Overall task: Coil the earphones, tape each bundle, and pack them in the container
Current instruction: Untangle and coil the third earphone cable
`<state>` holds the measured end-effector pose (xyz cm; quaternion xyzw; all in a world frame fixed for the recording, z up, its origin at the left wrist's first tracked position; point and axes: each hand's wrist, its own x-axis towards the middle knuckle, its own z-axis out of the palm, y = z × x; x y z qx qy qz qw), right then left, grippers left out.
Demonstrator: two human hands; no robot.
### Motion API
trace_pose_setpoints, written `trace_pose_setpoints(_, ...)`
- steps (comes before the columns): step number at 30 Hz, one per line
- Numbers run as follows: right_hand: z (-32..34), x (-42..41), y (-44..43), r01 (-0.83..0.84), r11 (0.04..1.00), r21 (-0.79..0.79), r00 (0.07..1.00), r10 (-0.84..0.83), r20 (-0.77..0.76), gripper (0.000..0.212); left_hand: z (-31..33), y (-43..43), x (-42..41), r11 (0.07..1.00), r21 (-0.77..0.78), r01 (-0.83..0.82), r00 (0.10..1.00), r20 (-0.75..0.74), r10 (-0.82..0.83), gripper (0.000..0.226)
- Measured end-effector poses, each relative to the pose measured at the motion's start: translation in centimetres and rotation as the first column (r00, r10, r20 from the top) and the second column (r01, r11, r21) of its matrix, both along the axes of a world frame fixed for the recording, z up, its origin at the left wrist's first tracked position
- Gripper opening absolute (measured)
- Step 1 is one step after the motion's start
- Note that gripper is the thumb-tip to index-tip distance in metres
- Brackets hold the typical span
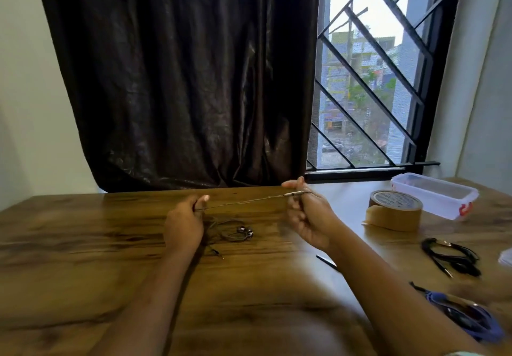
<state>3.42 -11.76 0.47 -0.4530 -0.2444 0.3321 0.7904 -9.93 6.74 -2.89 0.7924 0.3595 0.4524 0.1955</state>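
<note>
A wood-grain table (pixel 83 244) with dark streaks spreads beneath the left hand (pixel 182 225) and the right hand (pixel 310 217). Beyond the left hand a dark, glossy curtain (pixel 180 78) hangs in folds to the table's far edge, with a pale wall (pixel 25 78) further left. Beyond and above the right hand is a window (pixel 374 78) with black diagonal bars (pixel 368 50). Daylight, buildings and trees show through it. Further right of that hand stands a light side wall (pixel 484 92).

Dim daylight from the right-hand window (pixel 371 78); blurred, warped edges.
</note>
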Motion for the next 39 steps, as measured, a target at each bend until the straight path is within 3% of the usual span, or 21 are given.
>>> trace_pose_setpoints(2, -0.2, 0.5, -0.5, -0.089, 0.955, -0.284, 0.953, 0.164, 0.253, 0.037, 0.5, 0.4, 0.2, 0.907, -0.364, 0.21, 0.933, 0.351, -0.075, 0.023)
trace_pose_setpoints(4, -1.1, 1.3, -0.6, 0.125, 0.798, -0.59, 0.698, 0.352, 0.624, 0.031, 0.9, 0.7, -0.1, 0.784, -0.504, 0.363, 0.817, 0.576, -0.008, 0.026)
trace_pose_setpoints(5, -1.6, 1.7, -0.5, 0.286, 0.707, -0.647, 0.539, 0.44, 0.719, 0.028, 1.0, 0.7, -0.2, 0.76, -0.519, 0.39, 0.786, 0.618, 0.019, 0.026)
trace_pose_setpoints(7, -2.2, 2.1, -0.2, 0.57, 0.567, -0.594, 0.31, 0.521, 0.795, 0.026, 1.3, 0.4, -0.1, 0.747, -0.494, 0.445, 0.722, 0.692, 0.027, 0.027)
trace_pose_setpoints(8, -2.3, 2.0, -0.1, 0.671, 0.543, -0.505, 0.23, 0.495, 0.838, 0.027, 1.6, 0.1, 0.0, 0.752, -0.453, 0.48, 0.682, 0.731, 0.005, 0.027)
trace_pose_setpoints(11, -1.9, 1.7, -0.3, 0.733, 0.616, -0.287, 0.116, 0.302, 0.946, 0.033, 2.1, -0.6, 0.4, 0.767, -0.327, 0.553, 0.615, 0.781, -0.11, 0.029)
trace_pose_setpoints(13, -2.0, 1.6, -0.2, 0.725, 0.62, -0.3, 0.154, 0.278, 0.948, 0.058, 1.8, -0.7, 0.6, 0.753, -0.33, 0.57, 0.648, 0.744, -0.164, 0.037)
trace_pose_setpoints(15, -2.3, 2.0, 0.1, 0.667, 0.594, -0.449, 0.356, 0.276, 0.893, 0.094, 1.5, -0.8, 0.6, 0.765, -0.335, 0.551, 0.704, 0.678, -0.21, 0.049)
trace_pose_setpoints(17, -2.4, 2.6, -0.2, 0.508, 0.655, -0.559, 0.588, 0.21, 0.781, 0.121, 1.6, -1.0, 0.4, 0.834, -0.276, 0.478, 0.762, 0.602, -0.237, 0.054)
trace_pose_setpoints(19, -2.1, 2.9, -1.0, 0.264, 0.791, -0.552, 0.798, 0.143, 0.586, 0.13, 1.9, -1.0, 0.0, 0.879, -0.212, 0.427, 0.784, 0.571, -0.243, 0.055)
trace_pose_setpoints(21, -2.0, 2.3, -1.5, 0.109, 0.852, -0.512, 0.85, 0.187, 0.492, 0.116, 1.6, -0.7, -0.1, 0.882, -0.194, 0.429, 0.791, 0.552, -0.263, 0.058)
trace_pose_setpoints(25, -3.0, 1.9, -0.2, 0.293, 0.817, -0.496, 0.657, 0.205, 0.725, 0.035, 0.5, -0.9, 0.6, 0.847, -0.155, 0.509, 0.808, 0.425, -0.407, 0.065)
trace_pose_setpoints(28, -3.0, 1.8, 0.4, 0.339, 0.805, -0.487, 0.573, 0.234, 0.786, 0.025, 0.5, -2.2, 1.1, 0.825, -0.063, 0.562, 0.798, 0.304, -0.52, 0.037)
trace_pose_setpoints(31, -2.4, 1.9, 0.3, 0.323, 0.886, -0.333, 0.669, 0.035, 0.742, 0.02, 0.5, -3.1, 1.5, 0.817, -0.018, 0.576, 0.812, 0.129, -0.569, 0.022)
trace_pose_setpoints(32, -2.5, 2.4, 0.3, 0.425, 0.864, -0.272, 0.611, -0.052, 0.79, 0.021, 0.4, -3.2, 1.6, 0.824, 0.006, 0.567, 0.821, 0.07, -0.566, 0.02)
trace_pose_setpoints(33, -2.7, 3.0, 0.2, 0.542, 0.806, -0.238, 0.489, -0.073, 0.869, 0.022, 0.4, -3.2, 1.7, 0.832, 0.03, 0.554, 0.832, 0.031, -0.554, 0.016)
trace_pose_setpoints(35, -3.2, 4.0, 0.1, 0.705, 0.676, -0.213, 0.191, 0.109, 0.976, 0.023, 0.3, -3.3, 1.8, 0.857, 0.083, 0.508, 0.86, 0.013, -0.51, 0.012)
trace_pose_setpoints(37, -3.5, 3.5, 0.1, 0.802, 0.561, -0.205, 0.07, 0.252, 0.965, 0.026, 0.3, -3.4, 1.7, 0.877, 0.139, 0.459, 0.885, 0.01, -0.465, 0.025)
trace_pose_setpoints(39, -3.2, 2.1, 0.5, 0.835, 0.545, -0.077, -0.019, 0.168, 0.986, 0.023, 0.4, -3.7, 1.6, 0.873, 0.17, 0.456, 0.885, 0.013, -0.465, 0.039)
